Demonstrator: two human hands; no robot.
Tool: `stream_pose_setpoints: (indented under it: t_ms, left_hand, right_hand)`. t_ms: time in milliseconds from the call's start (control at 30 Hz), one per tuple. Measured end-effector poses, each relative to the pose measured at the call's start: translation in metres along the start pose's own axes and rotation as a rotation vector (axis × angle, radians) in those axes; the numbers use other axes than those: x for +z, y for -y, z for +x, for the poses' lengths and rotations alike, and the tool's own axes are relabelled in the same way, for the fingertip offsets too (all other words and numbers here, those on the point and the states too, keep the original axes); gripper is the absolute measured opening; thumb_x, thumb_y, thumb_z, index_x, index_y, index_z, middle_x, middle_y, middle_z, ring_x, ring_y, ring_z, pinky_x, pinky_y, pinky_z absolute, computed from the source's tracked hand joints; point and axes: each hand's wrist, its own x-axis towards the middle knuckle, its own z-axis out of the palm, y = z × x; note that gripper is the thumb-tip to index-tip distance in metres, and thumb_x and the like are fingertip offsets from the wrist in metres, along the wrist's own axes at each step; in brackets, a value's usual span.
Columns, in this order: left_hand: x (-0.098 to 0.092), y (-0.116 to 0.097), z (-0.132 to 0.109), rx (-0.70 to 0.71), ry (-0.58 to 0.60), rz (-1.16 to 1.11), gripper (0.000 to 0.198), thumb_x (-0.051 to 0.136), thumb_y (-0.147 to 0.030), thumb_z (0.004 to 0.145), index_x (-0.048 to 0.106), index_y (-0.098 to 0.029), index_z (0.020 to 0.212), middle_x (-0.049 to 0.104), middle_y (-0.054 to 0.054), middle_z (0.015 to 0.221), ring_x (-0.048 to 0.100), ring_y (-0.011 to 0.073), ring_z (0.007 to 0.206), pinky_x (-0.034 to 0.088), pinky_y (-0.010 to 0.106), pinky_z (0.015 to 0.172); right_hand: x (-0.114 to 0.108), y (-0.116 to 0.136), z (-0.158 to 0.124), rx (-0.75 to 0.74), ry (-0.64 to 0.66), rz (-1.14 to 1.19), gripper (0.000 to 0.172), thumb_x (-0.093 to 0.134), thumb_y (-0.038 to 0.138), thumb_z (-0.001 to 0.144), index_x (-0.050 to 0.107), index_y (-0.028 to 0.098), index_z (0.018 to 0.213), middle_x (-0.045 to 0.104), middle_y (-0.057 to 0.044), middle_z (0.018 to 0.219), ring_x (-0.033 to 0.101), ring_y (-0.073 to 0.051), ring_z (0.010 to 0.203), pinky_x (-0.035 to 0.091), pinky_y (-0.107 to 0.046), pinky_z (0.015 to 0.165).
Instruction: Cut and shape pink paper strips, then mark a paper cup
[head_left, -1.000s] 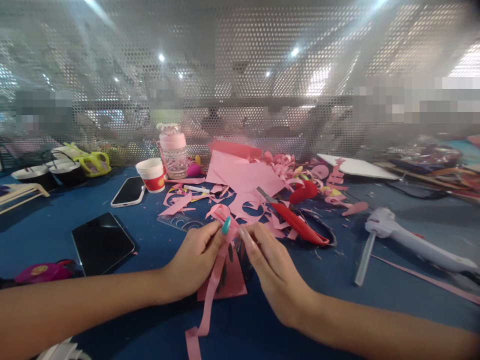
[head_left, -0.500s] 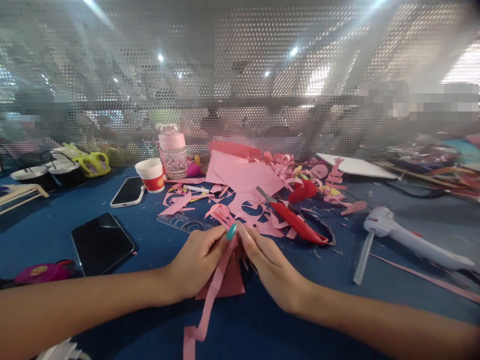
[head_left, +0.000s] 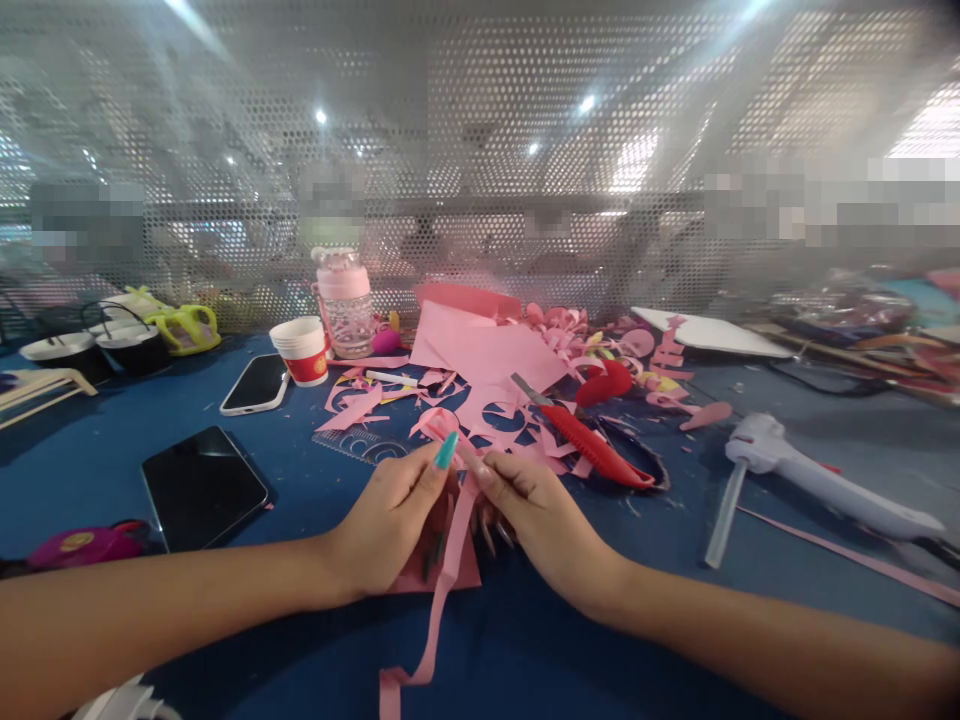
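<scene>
A long pink paper strip (head_left: 451, 560) hangs from between my two hands and trails down toward the front of the table. My left hand (head_left: 397, 515) is closed in a pinch, its thumb on top, at a folded pink paper piece (head_left: 437, 424) near the strip's upper end. Against the strip's top my right hand (head_left: 536, 515) presses thumb and fingers together. Beneath the hands lies a flat pink paper piece (head_left: 466, 572), partly covered by them. What the curled fingers touch underneath is hidden.
Pink paper sheets and scraps (head_left: 495, 360) cover the table's middle. Red-handled utility knife (head_left: 592, 445) and glue gun (head_left: 825, 475) lie to the right. Two phones (head_left: 204, 488), paper cups (head_left: 301, 350) and a bottle (head_left: 345, 300) stand or lie left. A perforated metal screen (head_left: 480, 170) rises behind.
My thumbs have moved apart slightly, the left one shifting left. The hanging strip now falls straighter and a little farther right. Other things on the table stay put.
</scene>
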Motion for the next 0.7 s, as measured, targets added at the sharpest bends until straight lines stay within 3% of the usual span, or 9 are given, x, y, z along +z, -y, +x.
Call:
stream_pose_setpoints:
  t_ms: [100,200,333,467,567,700]
  left_hand:
    - [-0.0003,-0.0004,-0.0002,0.009,0.1,-0.012,0.031,0.042,-0.042,0.087,0.046,-0.017,0.068,0.044,-0.005,0.059,0.039,0.0095,0.054,0.032,0.022,0.051]
    - [0.0002,-0.0008,0.0003,-0.021,0.106,-0.02,0.027,0.053,-0.04,0.081,0.045,-0.017,0.069,0.045,-0.005,0.06,0.041,0.0088,0.054,0.033,0.02,0.049]
    - [0.0017,0.0006,0.0001,-0.015,-0.061,-0.058,0.022,0.057,-0.037,0.079,0.045,-0.019,0.083,0.051,-0.003,0.072,0.05,0.0115,0.064,0.041,0.022,0.056]
    - [0.0018,0.0029,-0.0009,0.175,-0.196,0.056,0.018,0.057,-0.03,0.08,0.043,-0.02,0.078,0.043,-0.001,0.079,0.045,0.0122,0.07,0.042,0.025,0.065]
    - [0.0006,0.0022,-0.0017,0.299,-0.134,0.157,0.005,0.051,-0.023,0.085,0.047,-0.021,0.083,0.042,0.0,0.082,0.041,0.0131,0.072,0.039,0.025,0.066]
    - [-0.0002,-0.0003,-0.001,0.289,-0.026,0.206,0.008,0.045,-0.021,0.088,0.053,-0.022,0.09,0.041,0.001,0.086,0.043,0.0146,0.079,0.039,0.027,0.072]
  right_hand:
    - [-0.001,0.0001,0.0009,0.024,-0.049,0.026,0.038,0.051,0.053,0.077,0.043,0.018,0.062,0.033,0.008,0.047,0.028,-0.005,0.039,0.021,-0.02,0.038]
    - [-0.0017,0.001,0.0016,0.049,-0.086,0.077,0.04,0.052,0.052,0.076,0.04,0.019,0.058,0.032,0.009,0.043,0.025,-0.004,0.037,0.018,-0.02,0.036]
    - [-0.0028,0.0016,0.0029,0.063,-0.096,0.131,0.039,0.05,0.052,0.078,0.042,0.018,0.06,0.041,0.008,0.043,0.028,-0.004,0.035,0.017,-0.02,0.036]
    - [-0.003,0.0016,0.0033,0.052,-0.12,0.192,0.035,0.05,0.048,0.08,0.044,0.018,0.063,0.041,0.008,0.042,0.029,-0.004,0.034,0.018,-0.018,0.036]
    - [-0.0025,0.0015,0.0031,0.046,-0.14,0.204,0.036,0.049,0.047,0.081,0.043,0.018,0.061,0.037,0.009,0.039,0.026,-0.003,0.032,0.015,-0.018,0.034]
    - [-0.0023,0.0012,0.0034,0.05,-0.152,0.21,0.036,0.052,0.049,0.078,0.044,0.018,0.061,0.034,0.01,0.038,0.025,-0.004,0.032,0.016,-0.018,0.034]
